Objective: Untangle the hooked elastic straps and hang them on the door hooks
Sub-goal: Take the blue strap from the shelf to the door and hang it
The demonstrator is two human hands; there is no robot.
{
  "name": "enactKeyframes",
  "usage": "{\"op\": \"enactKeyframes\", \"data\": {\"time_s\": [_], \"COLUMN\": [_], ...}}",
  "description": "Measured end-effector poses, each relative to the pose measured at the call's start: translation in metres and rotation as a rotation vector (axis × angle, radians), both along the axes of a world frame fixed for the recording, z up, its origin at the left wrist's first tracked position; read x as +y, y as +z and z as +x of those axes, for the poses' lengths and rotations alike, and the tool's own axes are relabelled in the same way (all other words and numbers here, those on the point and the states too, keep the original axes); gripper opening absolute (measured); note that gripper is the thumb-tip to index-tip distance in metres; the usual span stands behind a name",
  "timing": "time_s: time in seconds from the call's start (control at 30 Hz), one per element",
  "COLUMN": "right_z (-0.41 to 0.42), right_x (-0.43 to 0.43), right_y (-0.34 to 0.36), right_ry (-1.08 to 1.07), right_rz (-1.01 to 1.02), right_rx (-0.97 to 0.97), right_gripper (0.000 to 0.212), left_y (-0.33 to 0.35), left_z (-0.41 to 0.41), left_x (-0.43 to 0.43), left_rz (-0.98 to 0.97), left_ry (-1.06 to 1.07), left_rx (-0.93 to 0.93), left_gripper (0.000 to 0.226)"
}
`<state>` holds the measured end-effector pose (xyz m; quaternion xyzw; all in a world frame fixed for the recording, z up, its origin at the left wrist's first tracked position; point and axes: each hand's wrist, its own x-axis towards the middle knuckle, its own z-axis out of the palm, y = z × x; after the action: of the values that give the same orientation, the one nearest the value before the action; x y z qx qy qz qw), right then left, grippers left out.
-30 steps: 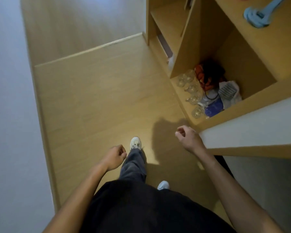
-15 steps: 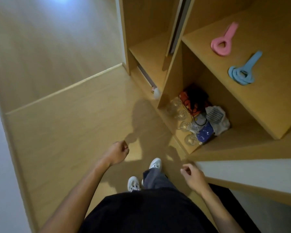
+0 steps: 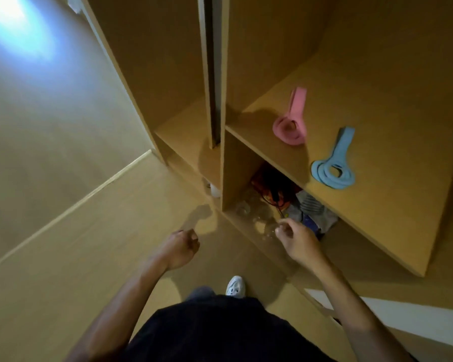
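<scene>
- Right hand (image 3: 297, 241), loosely curled, empty: now brought up beside the lower shelf.
- Left hand (image 3: 179, 248): loosely curled, empty.
- Straps (image 3: 268, 190): best lifted clear of the glasses (image 3: 246, 209).

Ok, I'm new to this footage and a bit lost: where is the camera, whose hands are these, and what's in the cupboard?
There is no machine here. One camera sits on a person's head and looks down, so you see their own arms. The left hand and right hand both hold nothing, fingers loosely curled; the right one reaches toward the bottom compartment. In there lies an orange and black tangle, probably the straps, beside clear glasses. On the shelf above lie a pink loop and a blue loop.
</scene>
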<state>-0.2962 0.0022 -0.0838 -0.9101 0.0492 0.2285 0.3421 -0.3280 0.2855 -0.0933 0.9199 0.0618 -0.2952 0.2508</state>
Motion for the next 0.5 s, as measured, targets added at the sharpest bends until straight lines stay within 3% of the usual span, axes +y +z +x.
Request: {"op": "enactKeyframes", "data": {"time_s": [0.23, 0.33, 0.4, 0.5], "right_z": [0.082, 0.113, 0.133, 0.158], "right_x": [-0.017, -0.027, -0.032, -0.033], "right_y": [0.054, 0.06, 0.059, 0.051], "right_ry": [-0.269, -0.4, -0.486, -0.598], "right_rz": [-0.012, -0.162, -0.319, -0.475], "right_rx": [-0.366, -0.512, -0.516, -0.318], "right_gripper": [0.024, 0.022, 0.024, 0.042], "left_y": [0.028, 0.043, 0.053, 0.059], "left_z": [0.123, 0.168, 0.191, 0.22], "left_x": [-0.028, -0.042, -0.051, -0.058], "left_rz": [-0.128, -0.184, -0.216, -0.267], "left_ry": [-0.307, -0.458, -0.499, -0.562], "left_rx": [-0.284, -0.375, -0.389, -0.403], "left_gripper": [0.015, 0.012, 0.015, 0.015]}}
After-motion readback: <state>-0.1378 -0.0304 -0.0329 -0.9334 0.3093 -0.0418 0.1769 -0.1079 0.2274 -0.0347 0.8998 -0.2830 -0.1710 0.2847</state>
